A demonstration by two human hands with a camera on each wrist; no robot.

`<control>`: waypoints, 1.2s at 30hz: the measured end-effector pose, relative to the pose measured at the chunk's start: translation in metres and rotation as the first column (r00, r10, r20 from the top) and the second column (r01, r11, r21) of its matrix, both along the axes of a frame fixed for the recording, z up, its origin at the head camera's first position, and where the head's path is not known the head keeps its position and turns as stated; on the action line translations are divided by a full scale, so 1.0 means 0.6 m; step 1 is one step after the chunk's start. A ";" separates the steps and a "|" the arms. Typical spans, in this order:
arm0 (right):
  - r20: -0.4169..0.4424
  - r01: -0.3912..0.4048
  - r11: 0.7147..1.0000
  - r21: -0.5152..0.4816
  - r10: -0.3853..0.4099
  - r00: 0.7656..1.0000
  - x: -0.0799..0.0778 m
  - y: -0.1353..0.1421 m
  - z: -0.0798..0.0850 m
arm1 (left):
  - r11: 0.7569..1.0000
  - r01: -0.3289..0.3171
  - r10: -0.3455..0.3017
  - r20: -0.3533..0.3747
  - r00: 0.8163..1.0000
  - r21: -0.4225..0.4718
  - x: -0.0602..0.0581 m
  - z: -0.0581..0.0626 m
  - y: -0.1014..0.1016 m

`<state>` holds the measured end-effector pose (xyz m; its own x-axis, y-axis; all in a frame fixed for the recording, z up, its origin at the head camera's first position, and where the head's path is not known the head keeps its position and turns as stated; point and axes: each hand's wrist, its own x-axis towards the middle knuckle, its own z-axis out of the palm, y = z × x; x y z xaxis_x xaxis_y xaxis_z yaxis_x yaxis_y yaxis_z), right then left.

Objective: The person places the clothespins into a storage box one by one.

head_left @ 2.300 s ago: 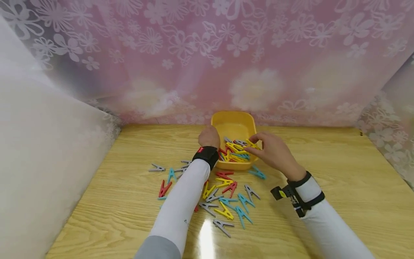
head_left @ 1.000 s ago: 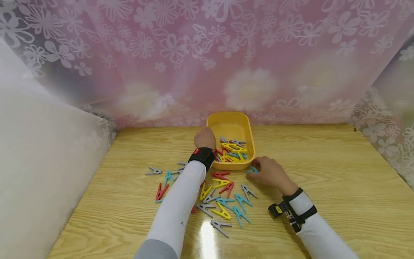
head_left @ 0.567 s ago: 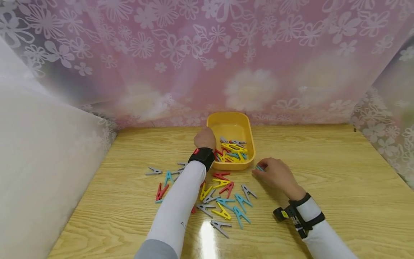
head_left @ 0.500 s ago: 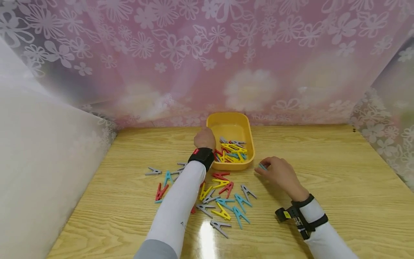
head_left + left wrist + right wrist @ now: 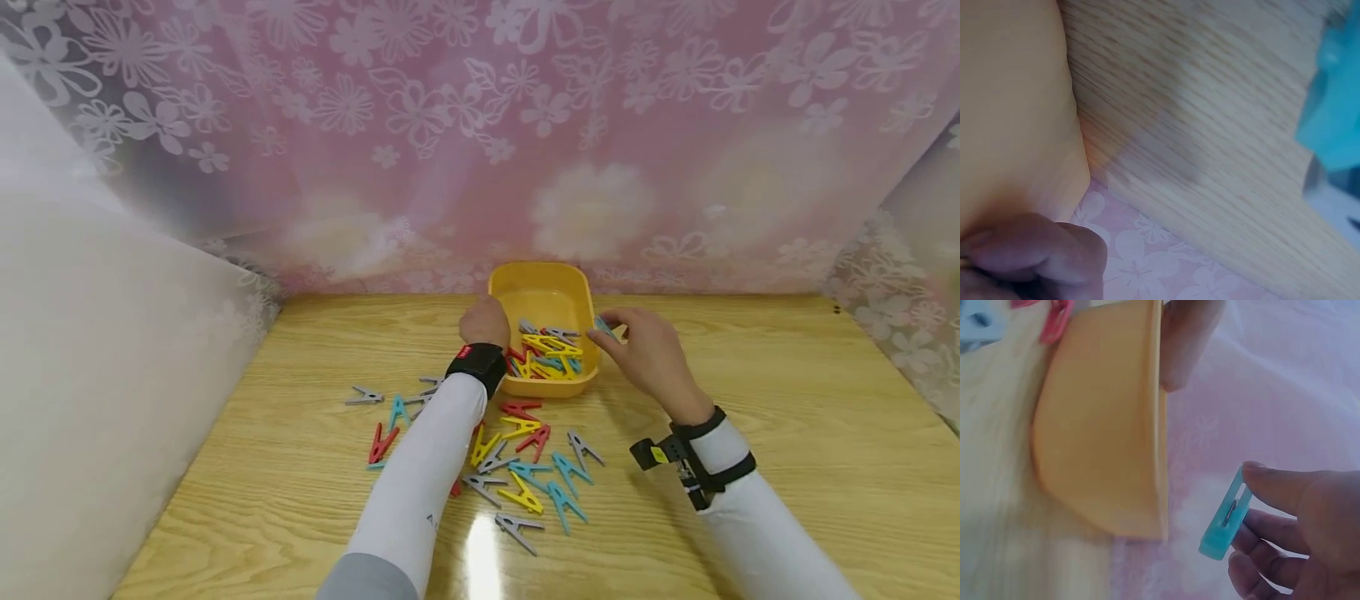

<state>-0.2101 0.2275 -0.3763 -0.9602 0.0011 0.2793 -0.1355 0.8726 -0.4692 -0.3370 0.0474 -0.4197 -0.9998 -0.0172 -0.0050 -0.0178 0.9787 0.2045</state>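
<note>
Right-wrist view shows us a single turquoise plastic clothespin (image 5: 1222, 525) pinched between the thumb and fingers of the right hand (image 5: 1332, 525), held above rim height just beside the right wall of a yellow, rounded-rectangular plastic basin (image 5: 551, 388). We see the left hand (image 5: 484, 321) with its fingers curled over the basin's left rim, and a heap of red, yellow, grey and turquoise clothespins (image 5: 562, 351) inside its near half. Around it we find more loose clothespins (image 5: 528, 473) scattered across the pale wood-grain table (image 5: 750, 367), before a pink floral curtain (image 5: 450, 167).
</note>
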 end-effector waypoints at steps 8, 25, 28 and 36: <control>0.037 -0.048 0.999 0.013 0.047 0.998 -0.012 -0.013 -0.003 | 0.999 0.045 -0.045 -0.007 0.999 -0.015 0.016 -0.002 0.033; 0.125 -0.032 0.986 -0.165 0.053 0.991 0.071 0.007 -0.026 | 0.997 0.082 -0.082 0.060 0.995 0.007 -0.005 0.009 0.011; 0.242 -0.032 0.989 -0.142 0.066 0.968 0.087 0.005 -0.032 | 0.996 0.086 -0.089 0.105 0.990 0.038 -0.013 0.011 -0.001; 0.468 -0.065 0.994 -0.084 0.097 0.878 0.118 -0.018 -0.055 | 0.992 0.088 -0.103 0.162 0.981 0.095 -0.023 0.014 -0.018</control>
<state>-0.1394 0.2165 -0.4092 -0.9758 -0.0803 -0.2036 0.0459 0.8344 -0.5493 -0.3508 0.0365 -0.4110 -0.9819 0.0864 -0.1688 0.0341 0.9561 0.2910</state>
